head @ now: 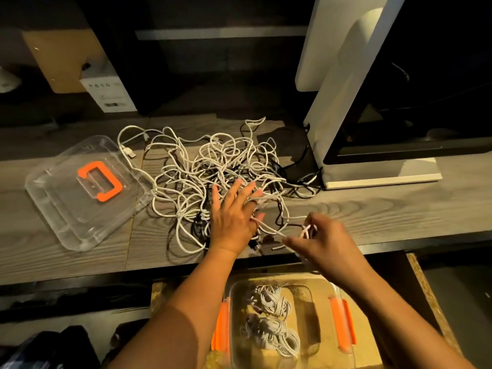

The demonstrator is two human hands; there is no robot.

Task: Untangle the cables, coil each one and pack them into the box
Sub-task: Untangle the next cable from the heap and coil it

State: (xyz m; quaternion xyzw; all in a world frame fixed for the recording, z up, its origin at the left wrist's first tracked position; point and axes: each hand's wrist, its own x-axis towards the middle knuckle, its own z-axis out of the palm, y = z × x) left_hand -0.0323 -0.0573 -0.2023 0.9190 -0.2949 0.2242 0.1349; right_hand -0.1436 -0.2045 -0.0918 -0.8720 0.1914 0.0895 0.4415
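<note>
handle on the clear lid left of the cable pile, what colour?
Orange handle on the clear lid; the head view, the only one, shows it plainly.

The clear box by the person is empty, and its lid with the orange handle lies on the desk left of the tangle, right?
Not empty: the head view shows the clear box already holds coiled white cables. The rest stands: the lid with the orange handle lies on the desk, left of the tangle.

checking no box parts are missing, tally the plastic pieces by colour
orange: 3 (handle, two latches)
clear: 2 (lid, box)
total: 5
</note>
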